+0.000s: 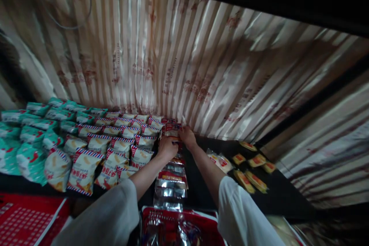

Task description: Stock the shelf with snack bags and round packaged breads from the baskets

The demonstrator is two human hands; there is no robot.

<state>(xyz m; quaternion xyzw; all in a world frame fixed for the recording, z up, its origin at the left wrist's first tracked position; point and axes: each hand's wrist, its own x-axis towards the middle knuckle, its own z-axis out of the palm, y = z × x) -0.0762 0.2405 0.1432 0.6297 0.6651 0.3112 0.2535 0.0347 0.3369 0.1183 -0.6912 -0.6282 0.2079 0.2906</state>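
Observation:
Both arms reach to the far side of the black shelf. My right hand (187, 137) grips the right edge of a dark red snack packet (173, 128). At the packet's near left side is my left hand (167, 148), its fingers closed against it; the fingertips are partly hidden. Below my hands a column of overlapping red and silver packets (172, 178) runs toward me. Cream chip bags with striped edges (141, 156) stand in rows just left of this column.
Green snack bags (31, 157) fill the far left. Small yellow packets (255, 180) and a clear-wrapped pack (220, 160) lie on the right. A red basket (207, 221) holding shiny packets stands in front, another red basket (23, 219) at left. Pleated printed sheeting (184, 54) hangs behind.

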